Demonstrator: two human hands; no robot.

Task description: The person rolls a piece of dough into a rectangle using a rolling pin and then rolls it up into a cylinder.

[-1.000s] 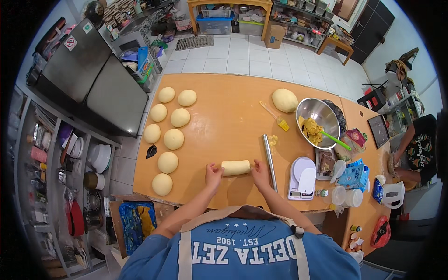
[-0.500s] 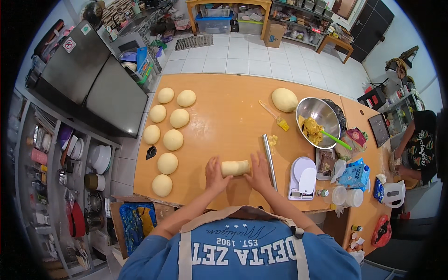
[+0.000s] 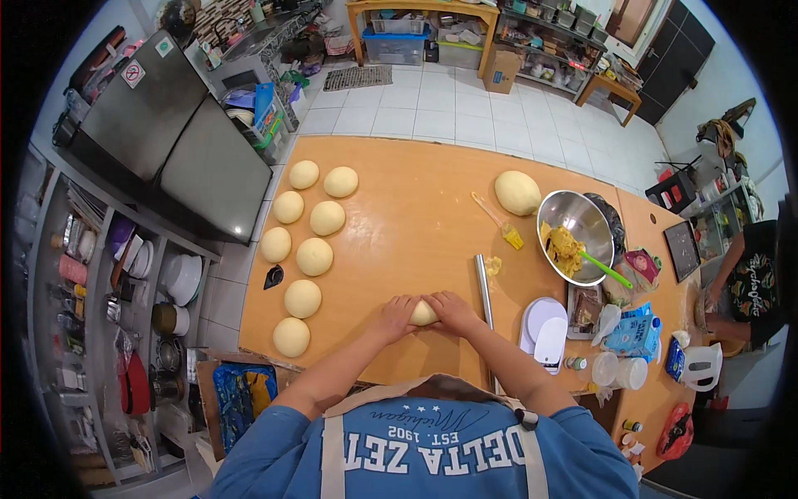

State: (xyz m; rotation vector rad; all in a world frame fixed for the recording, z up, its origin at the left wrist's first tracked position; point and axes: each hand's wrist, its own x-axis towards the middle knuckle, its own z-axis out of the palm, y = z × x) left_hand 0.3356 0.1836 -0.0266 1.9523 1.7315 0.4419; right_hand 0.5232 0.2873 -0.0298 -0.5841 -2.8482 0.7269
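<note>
A small piece of dough lies on the wooden table near its front edge, partly hidden by my fingers. My left hand is closed around its left side and my right hand around its right, the fingertips almost meeting at the far side. Just right of my right hand is a metal rolling pin. Several smooth dough balls stand in two uneven columns on the left. A bigger lump of dough sits at the far right, beside a pastry brush with yellow bristles.
A steel bowl holds yellow filling and a green spatula. In front of it are a kitchen scale, a blue carton and plastic tubs. A co-worker is at the right edge.
The short dough roll has become a compact, rounded piece, with both hands now drawn together around it. My view has shifted slightly; the other things keep their places.
</note>
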